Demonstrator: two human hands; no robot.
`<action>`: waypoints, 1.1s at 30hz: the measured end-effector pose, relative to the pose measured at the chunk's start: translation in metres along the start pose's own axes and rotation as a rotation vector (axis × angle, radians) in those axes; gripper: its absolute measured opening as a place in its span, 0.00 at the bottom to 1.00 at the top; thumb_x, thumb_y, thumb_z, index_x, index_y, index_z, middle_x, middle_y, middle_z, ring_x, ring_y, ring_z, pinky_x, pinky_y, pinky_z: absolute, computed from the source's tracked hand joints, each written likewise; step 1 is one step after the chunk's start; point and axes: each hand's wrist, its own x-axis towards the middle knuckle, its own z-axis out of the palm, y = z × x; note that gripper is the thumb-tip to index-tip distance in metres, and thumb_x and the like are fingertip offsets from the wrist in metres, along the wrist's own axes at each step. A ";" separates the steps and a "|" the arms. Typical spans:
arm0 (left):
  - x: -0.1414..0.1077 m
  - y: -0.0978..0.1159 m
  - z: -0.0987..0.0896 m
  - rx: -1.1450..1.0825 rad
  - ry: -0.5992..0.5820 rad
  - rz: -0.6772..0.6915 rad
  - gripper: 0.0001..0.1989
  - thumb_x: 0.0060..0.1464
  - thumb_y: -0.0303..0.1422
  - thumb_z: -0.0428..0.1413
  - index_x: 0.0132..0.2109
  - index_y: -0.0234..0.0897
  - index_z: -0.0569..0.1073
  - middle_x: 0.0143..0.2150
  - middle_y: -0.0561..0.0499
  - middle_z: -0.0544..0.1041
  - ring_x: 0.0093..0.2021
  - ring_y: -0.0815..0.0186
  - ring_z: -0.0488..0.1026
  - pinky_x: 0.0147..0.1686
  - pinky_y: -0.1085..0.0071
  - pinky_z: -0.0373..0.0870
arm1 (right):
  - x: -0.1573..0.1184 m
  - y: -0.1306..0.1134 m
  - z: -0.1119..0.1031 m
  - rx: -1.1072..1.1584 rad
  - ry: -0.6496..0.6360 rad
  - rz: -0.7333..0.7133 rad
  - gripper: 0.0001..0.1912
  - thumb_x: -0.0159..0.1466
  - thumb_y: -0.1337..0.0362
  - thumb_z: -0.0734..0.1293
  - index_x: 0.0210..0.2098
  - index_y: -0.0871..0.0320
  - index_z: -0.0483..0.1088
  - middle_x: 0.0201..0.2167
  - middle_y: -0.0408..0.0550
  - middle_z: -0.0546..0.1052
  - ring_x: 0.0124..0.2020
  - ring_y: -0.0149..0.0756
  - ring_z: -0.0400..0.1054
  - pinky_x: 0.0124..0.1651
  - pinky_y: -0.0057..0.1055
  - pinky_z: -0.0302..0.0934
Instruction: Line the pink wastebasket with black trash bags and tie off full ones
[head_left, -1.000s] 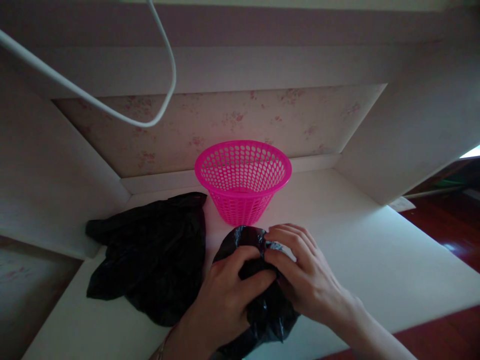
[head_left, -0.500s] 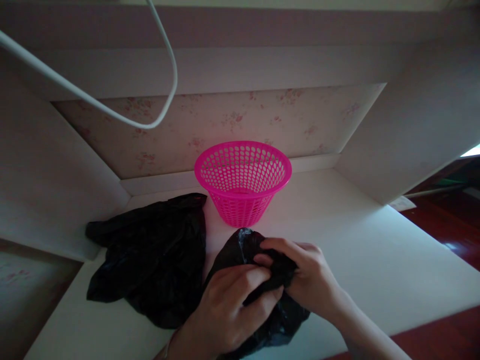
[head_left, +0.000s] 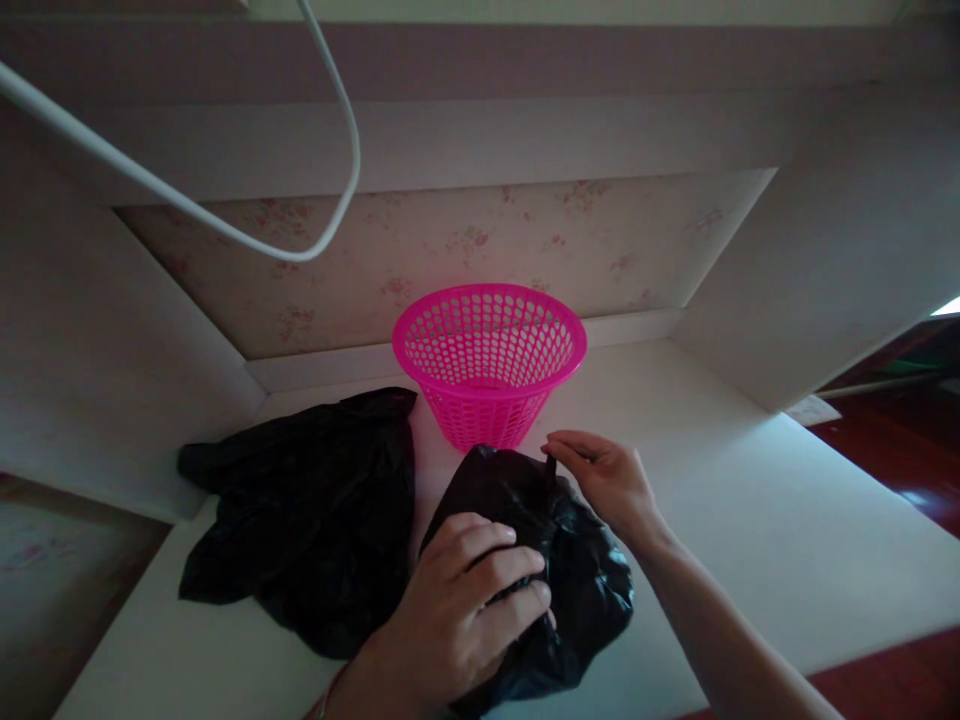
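A bunched black plastic bag lies in front of me on the white surface. My left hand grips its near left side, fingers curled over the plastic and thumb mostly hidden. With thumb and forefinger, my right hand pinches a thin twisted strip of the same bag, pulled up at its far right. Just beyond the bag stands an upright pink plastic basket with a perforated wall; no contents show in it. Another black plastic bag, crumpled and loosely spread, lies to the left of my left hand.
A white cable hangs in a loop at upper left. The white tabletop runs back to a floral-papered wall, with white panels on both sides. Reddish-brown floor shows at right.
My right hand has moved up and away from my left hand, drawing out a strip of the bag. My left hand has loosened from its pinch and now lies over the bag.
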 end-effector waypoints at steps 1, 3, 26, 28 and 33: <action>-0.005 0.000 0.000 -0.051 -0.069 -0.006 0.09 0.67 0.28 0.55 0.50 0.41 0.78 0.45 0.52 0.85 0.51 0.63 0.76 0.60 0.63 0.70 | 0.010 0.011 0.003 -0.052 0.061 -0.018 0.17 0.59 0.49 0.74 0.37 0.55 0.85 0.41 0.53 0.86 0.44 0.48 0.80 0.52 0.43 0.72; -0.018 0.001 0.000 -0.153 -0.177 -0.040 0.12 0.65 0.25 0.52 0.51 0.39 0.77 0.45 0.51 0.85 0.52 0.62 0.77 0.62 0.63 0.69 | 0.026 0.031 0.007 -0.094 0.086 -0.026 0.15 0.59 0.51 0.72 0.36 0.55 0.85 0.40 0.52 0.87 0.44 0.49 0.80 0.53 0.44 0.71; 0.056 -0.023 0.005 -0.722 -0.194 -0.572 0.09 0.65 0.36 0.60 0.41 0.39 0.83 0.41 0.49 0.83 0.42 0.62 0.80 0.46 0.68 0.74 | -0.053 -0.076 -0.017 0.078 -0.162 -0.779 0.21 0.72 0.69 0.65 0.62 0.46 0.69 0.52 0.50 0.82 0.51 0.43 0.78 0.53 0.42 0.74; 0.056 -0.024 0.003 -0.711 -0.112 -0.660 0.12 0.67 0.39 0.58 0.39 0.39 0.83 0.39 0.50 0.82 0.41 0.62 0.79 0.44 0.69 0.73 | -0.063 -0.062 -0.022 0.229 -0.053 -0.698 0.19 0.74 0.65 0.63 0.63 0.43 0.66 0.59 0.51 0.78 0.58 0.45 0.74 0.59 0.47 0.71; 0.051 -0.020 0.003 -0.696 -0.020 -0.677 0.13 0.69 0.40 0.55 0.43 0.40 0.83 0.44 0.49 0.82 0.47 0.62 0.78 0.50 0.68 0.72 | -0.085 -0.043 -0.014 -0.141 -0.352 -0.500 0.21 0.68 0.55 0.71 0.60 0.48 0.72 0.67 0.58 0.69 0.65 0.53 0.68 0.61 0.48 0.70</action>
